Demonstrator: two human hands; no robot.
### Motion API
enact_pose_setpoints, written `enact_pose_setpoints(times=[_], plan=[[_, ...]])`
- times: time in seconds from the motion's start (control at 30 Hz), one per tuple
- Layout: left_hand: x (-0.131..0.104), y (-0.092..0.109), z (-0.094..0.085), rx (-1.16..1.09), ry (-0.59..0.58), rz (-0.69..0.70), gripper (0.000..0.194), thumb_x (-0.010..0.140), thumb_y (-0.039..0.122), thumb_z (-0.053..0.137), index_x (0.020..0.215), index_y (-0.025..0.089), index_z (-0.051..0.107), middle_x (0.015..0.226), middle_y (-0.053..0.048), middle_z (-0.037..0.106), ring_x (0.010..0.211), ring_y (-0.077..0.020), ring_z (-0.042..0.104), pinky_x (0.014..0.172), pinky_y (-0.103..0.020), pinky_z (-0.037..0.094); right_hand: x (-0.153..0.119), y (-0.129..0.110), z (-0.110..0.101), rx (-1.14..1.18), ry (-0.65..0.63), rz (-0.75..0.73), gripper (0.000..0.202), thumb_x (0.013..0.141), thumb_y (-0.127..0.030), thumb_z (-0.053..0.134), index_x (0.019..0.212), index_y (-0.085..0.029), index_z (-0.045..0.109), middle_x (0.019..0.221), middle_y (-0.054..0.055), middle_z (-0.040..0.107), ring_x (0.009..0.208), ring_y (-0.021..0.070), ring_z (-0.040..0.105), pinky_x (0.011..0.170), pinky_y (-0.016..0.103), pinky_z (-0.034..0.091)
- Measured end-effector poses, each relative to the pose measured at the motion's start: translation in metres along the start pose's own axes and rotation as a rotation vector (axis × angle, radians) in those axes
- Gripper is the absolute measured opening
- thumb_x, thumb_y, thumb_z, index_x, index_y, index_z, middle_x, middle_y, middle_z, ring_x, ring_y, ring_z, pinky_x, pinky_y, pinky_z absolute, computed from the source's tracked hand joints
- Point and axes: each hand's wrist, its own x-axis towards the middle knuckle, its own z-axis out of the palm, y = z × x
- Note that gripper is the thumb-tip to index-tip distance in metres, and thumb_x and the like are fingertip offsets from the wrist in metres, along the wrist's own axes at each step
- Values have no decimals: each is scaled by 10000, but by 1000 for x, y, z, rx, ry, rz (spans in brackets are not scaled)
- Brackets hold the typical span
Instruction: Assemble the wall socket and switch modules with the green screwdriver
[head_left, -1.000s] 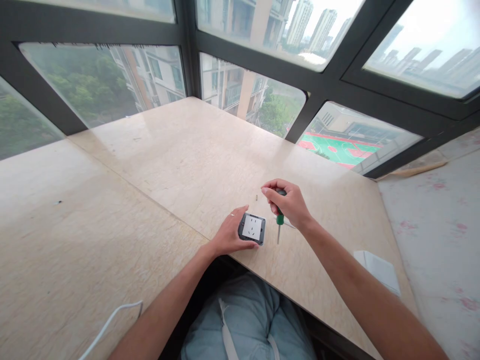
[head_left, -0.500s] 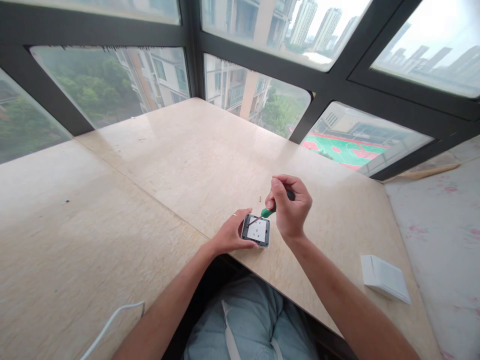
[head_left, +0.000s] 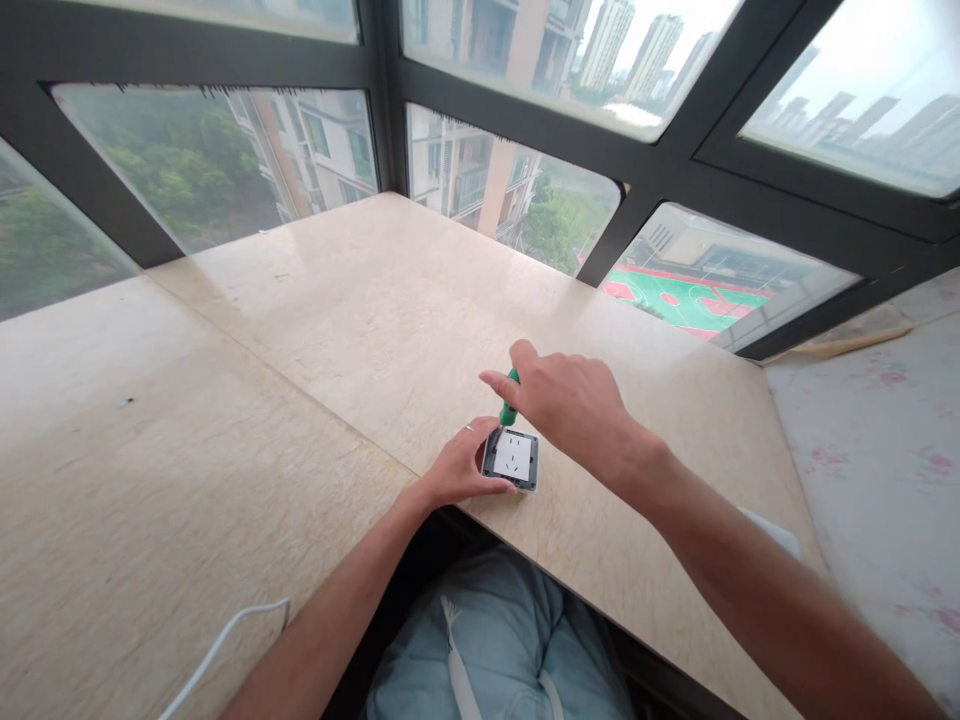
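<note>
A square wall socket with a white face and dark grey frame rests on the tabletop near its front edge. Around its left side curl the thumb and fingers of my left hand, gripping it; a ring shows on one finger. Above the socket, my right hand is closed on a green-handled screwdriver. The tool stands nearly upright, its lower end at the socket's upper left corner. Whether the tip sits in a screw is too small to tell.
A white box-like piece lies on the right, mostly hidden behind my right forearm. At lower left a white cable crosses the beige tabletop. Dark window frames border the far side, and a flowered wall stands at right.
My right hand has swung up and left over the socket, bringing the screwdriver from a low slant to nearly upright. Its lower end has shifted to the socket's upper left corner. My left hand stays put.
</note>
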Motion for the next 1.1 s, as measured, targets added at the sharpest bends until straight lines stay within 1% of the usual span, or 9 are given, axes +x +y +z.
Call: enact_pose_setpoints(times=[0.13, 0.27, 0.37, 0.5, 0.6, 0.73, 0.8, 0.93, 1.1], plan=[[0, 2, 0, 15, -10, -13, 712, 651, 506, 871, 1213, 203, 557, 1188, -81, 625, 1064, -298, 603, 928, -428, 487, 1, 17, -20, 117, -184, -403, 154, 988, -193, 491, 1058, -175, 627, 1033, 122, 688, 933, 233, 664, 747, 309, 455], [0, 0, 0, -5, -4, -13, 720, 657, 501, 871, 1238, 214, 558, 1195, -79, 631, 1106, -317, 599, 949, -442, 485, -5, 25, -23, 316, -316, -685, 321, 895, -92, 575, 1178, -225, 648, 1296, 94, 619, 1155, 208, 617, 906, 291, 474], [-1, -3, 1, -21, -11, -4, 758, 658, 514, 869, 1280, 227, 546, 1241, -86, 623, 1153, -331, 590, 988, -464, 475, -11, 13, -18, 169, -176, -441, 465, 936, -351, 632, 1351, -161, 543, 1183, 164, 692, 1091, 285, 666, 839, 348, 503], [-1, -6, 2, -16, -6, 3, 829, 643, 492, 884, 1335, 218, 518, 1322, -114, 595, 1230, -342, 559, 1051, -480, 446, -13, 2, -13, -138, -67, -60, 515, 988, -570, 468, 1085, -100, 654, 783, 173, 712, 807, 324, 722, 663, 361, 483], [0, -7, 3, -6, -3, 29, 849, 640, 485, 889, 1351, 220, 508, 1370, -122, 570, 1261, -337, 542, 1073, -479, 435, -13, 13, -12, -26, -97, -250, 212, 986, -281, 538, 1074, -134, 663, 967, 160, 708, 887, 278, 709, 718, 345, 507], [0, -6, 3, 7, 13, 43, 819, 642, 493, 886, 1328, 220, 534, 1353, -119, 578, 1244, -341, 550, 1062, -488, 446, -18, 24, -14, 216, -141, -550, 370, 906, -79, 553, 1256, -184, 608, 1384, 155, 569, 1248, 249, 591, 930, 317, 503], [0, -7, 3, 6, 8, 39, 800, 653, 499, 878, 1330, 235, 544, 1328, -107, 596, 1236, -344, 558, 1056, -496, 452, -21, 20, -14, 157, -123, -447, 383, 956, -267, 586, 1322, -161, 558, 1359, 189, 600, 1231, 296, 608, 904, 360, 517], [-1, -9, 4, 15, -3, 25, 837, 647, 490, 885, 1355, 223, 529, 1347, -121, 588, 1272, -349, 538, 1081, -505, 437, -20, 7, -12, -142, -73, -79, 557, 992, -580, 441, 1203, -93, 607, 810, 185, 726, 797, 345, 727, 626, 371, 496], [-1, -11, 5, 26, 8, 36, 885, 630, 477, 898, 1384, 231, 504, 1393, -125, 554, 1296, -340, 523, 1106, -492, 421, -20, 20, -9, -91, -35, -223, 226, 991, -263, 489, 1038, -137, 671, 1019, 181, 705, 923, 298, 710, 740, 368, 519]])
